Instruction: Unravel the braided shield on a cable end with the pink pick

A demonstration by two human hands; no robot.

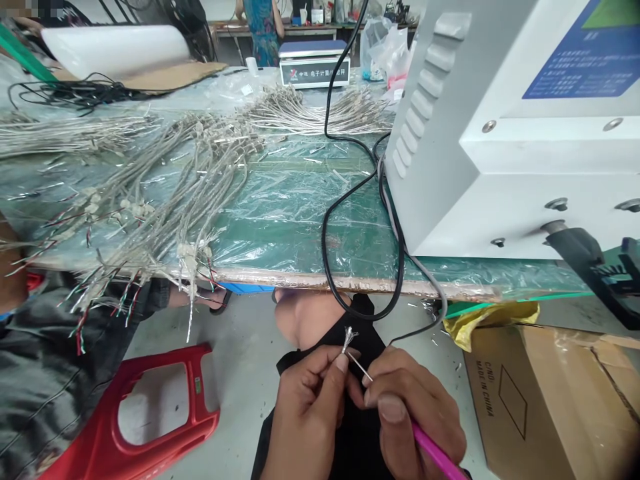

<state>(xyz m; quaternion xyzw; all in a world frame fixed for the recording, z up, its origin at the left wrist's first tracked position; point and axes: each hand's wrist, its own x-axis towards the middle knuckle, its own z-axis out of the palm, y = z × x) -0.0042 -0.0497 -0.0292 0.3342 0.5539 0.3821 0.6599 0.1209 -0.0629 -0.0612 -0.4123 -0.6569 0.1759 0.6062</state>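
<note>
Low over my lap, my left hand (pixel 309 403) is closed, pinching a cable end (pixel 348 339) between thumb and forefinger. Splayed silver strands of shielding stick up past the fingertips; the rest of that cable is hidden in the hand. My right hand (pixel 417 407) is wrapped round an awl with a pink handle (pixel 434 451). Its thin metal shaft (pixel 362 368) points up and left, the tip reaching the base of the strands by my left thumb. Bundles of grey shielded cables (pixel 200 153) lie on the table (pixel 280 207), some with red, green and black wire ends over its edge.
A white machine (pixel 450 153) stands on the right of the table, with a black cable (pixel 325 247) looping over the front edge. Behind is a scale (pixel 315 70). Below are a red stool (pixel 150 413) and a cardboard box (pixel 520 400). Another person's leg (pixel 40 373) is at left.
</note>
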